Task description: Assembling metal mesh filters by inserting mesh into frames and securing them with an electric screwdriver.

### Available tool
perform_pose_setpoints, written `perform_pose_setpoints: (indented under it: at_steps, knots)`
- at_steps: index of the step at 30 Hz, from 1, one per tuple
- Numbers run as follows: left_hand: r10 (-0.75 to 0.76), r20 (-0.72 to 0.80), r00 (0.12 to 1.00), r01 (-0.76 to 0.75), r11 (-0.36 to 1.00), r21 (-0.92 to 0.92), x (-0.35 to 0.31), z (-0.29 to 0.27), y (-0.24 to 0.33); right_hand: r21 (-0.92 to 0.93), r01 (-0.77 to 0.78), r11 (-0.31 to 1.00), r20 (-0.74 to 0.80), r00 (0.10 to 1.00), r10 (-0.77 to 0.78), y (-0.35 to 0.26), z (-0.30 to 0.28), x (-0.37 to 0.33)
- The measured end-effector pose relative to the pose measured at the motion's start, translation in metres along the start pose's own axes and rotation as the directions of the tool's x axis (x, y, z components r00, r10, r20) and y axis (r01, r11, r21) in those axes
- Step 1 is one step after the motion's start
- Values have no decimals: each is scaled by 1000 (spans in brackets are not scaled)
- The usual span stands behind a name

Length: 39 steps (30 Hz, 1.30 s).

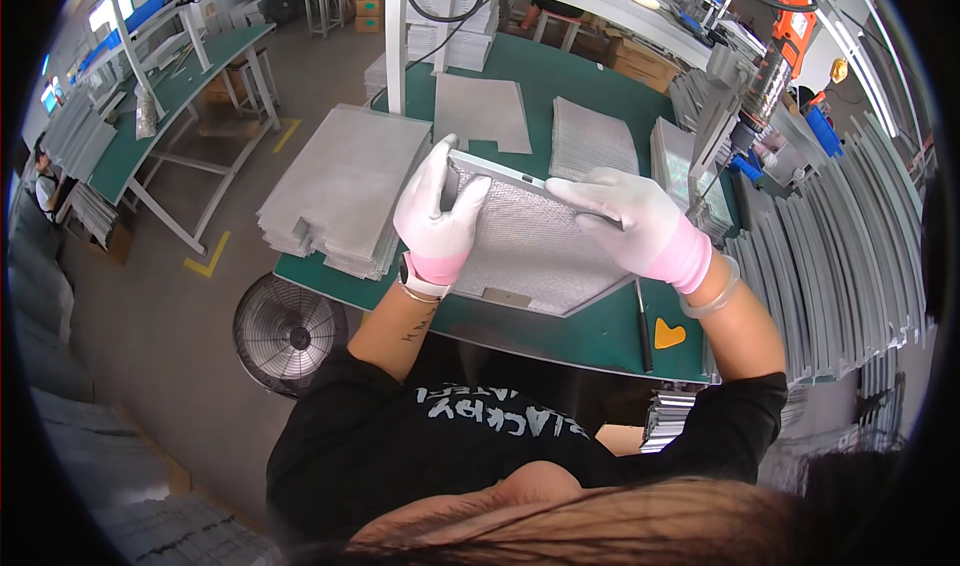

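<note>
A silvery mesh panel (540, 251) with a thin metal frame is tilted up in front of me, its near edge low over the green table (480, 318). My left hand (438, 214), in a white glove with a pink cuff, is closed round the panel's far left corner, thumb on the mesh side. Gloved the same way, my right hand (632, 221) grips the far right part of the frame, fingers laid along the rim. To the right of the panel lie a slim tool with a black handle (645, 338) and a yellow heart-shaped piece (669, 334).
Stacked mesh sheets (345, 181) lie at the left, with other sheets (482, 111) and a stack (593, 138) farther back. Many frame strips (830, 256) stand at the right. An orange power driver (790, 41) hangs at the upper right. A floor fan (290, 334) stands left.
</note>
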<state>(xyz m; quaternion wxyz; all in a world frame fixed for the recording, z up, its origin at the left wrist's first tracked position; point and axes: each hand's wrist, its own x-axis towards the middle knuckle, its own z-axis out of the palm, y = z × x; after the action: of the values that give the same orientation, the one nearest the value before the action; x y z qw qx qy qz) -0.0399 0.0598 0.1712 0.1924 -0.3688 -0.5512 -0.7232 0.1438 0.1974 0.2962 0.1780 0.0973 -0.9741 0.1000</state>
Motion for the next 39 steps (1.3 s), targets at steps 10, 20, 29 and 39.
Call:
perform_pose_setpoints:
  at_steps: [10, 20, 29, 39]
  knots:
    - [227, 67, 972, -233, 966, 110, 4, -7, -9, 62, 38, 997, -83, 996, -33, -1, 4, 5]
    - [-61, 14, 998, 63, 980, -187, -2, -9, -17, 71, 30, 997, -24, 999, -28, -5, 0, 3]
    - [-62, 66, 996, 83, 925, -372, 1, -12, -24, 20, 82, 996, -63, 995, -81, -6, 2, 0]
    - [162, 207, 965, -75, 925, -373, 3, -5, -46, -230, 125, 965, -119, 981, -155, -17, -5, -3]
